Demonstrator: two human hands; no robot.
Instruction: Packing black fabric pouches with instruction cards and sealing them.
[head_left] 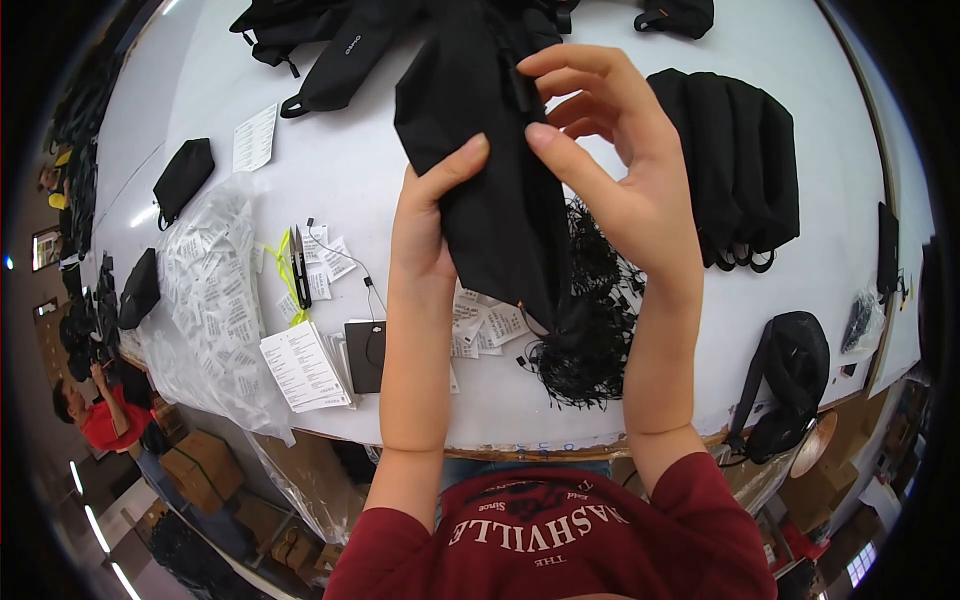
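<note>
1. We see the white table (400, 150) filling most of the head view; every place below is given relative to it.
2. Above the middle of the table we hold the black fabric pouch (490, 170) raised off the surface, hanging with a narrow corner pointing down toward the table's near edge.
3. A row of black bags (740, 160) lies stacked on the table's right part, well apart from the pouch.
4. A clear plastic bag of small white packets (215, 300) spreads over the table's left part, running to its near edge.
5. Another black bag with a strap (790, 370) hangs at the table's near right edge.
6. A tangle of black cords (590, 330) lies on the table near its front edge, just under the pouch and between our forearms.
7. Our right hand (620, 170) is at the pouch's upper right edge – the thumb presses on the fabric while the bent forefingers close on a small black piece at the pouch's top; the other fingers curl loosely.
8. Our left hand (430, 210) grips the pouch's left edge – thumb in front, pressed flat on the cloth; the other fingers are hidden behind it.
9. A stack of printed white sheets (305, 365) lies at the table's near left edge.
10. Small yellow-handled snips (295, 265) lie on the table left of centre.
</note>
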